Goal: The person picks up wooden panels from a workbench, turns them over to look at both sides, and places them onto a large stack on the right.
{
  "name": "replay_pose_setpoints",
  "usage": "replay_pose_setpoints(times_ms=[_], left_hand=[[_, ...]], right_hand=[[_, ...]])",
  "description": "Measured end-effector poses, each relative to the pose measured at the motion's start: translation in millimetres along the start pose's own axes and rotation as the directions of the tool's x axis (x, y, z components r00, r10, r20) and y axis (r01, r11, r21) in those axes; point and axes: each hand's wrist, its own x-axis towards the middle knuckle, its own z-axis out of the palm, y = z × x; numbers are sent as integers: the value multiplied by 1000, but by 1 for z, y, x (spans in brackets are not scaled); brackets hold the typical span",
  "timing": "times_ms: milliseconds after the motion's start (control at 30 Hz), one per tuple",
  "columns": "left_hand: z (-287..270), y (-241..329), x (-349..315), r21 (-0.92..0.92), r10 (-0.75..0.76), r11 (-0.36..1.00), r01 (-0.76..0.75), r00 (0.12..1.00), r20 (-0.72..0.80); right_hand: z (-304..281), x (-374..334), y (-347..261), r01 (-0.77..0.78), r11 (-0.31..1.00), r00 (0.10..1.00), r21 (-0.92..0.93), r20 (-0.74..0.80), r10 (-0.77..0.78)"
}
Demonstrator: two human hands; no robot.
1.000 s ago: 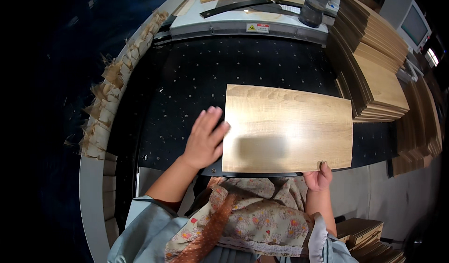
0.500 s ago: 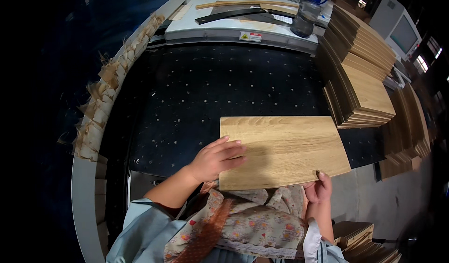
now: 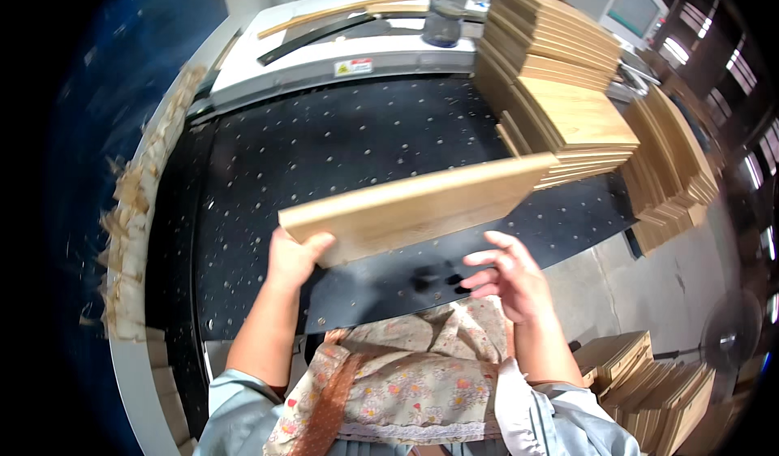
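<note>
A light wood-grain board stands tilted on its long side above the black studded table, its upper edge toward me. My left hand grips the board's left end, thumb on the near face and the fingers hidden behind it. Just off the board's near side, my right hand is raised with its fingers spread, holding nothing. Past the board's right end rises a tall stack of similar boards.
A white machine bed at the back carries a dark bar and a clear blue-lidded bottle. More boards stand at the right and lower right. Torn tape strips line the left rail.
The board has gone from lying face up to tilted on edge. My left hand now grips its left end, and my right hand has let go. The view has shifted right.
</note>
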Motion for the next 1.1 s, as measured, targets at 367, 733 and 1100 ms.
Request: replay_pose_setpoints(times_ms=[367,733,1100], left_hand=[[3,-36,56,-455,-82,890,27,992,-100],[4,-35,58,-470,-93,882,31,990,-110],[3,-40,55,-504,-12,863,-32,996,-83]], right_hand=[[-20,2,53,42,805,988,-591,-94,-121],[-36,14,77,63,661,950,-748,-158,-269],[-37,12,83,57,755,937,-654,-226,-266]])
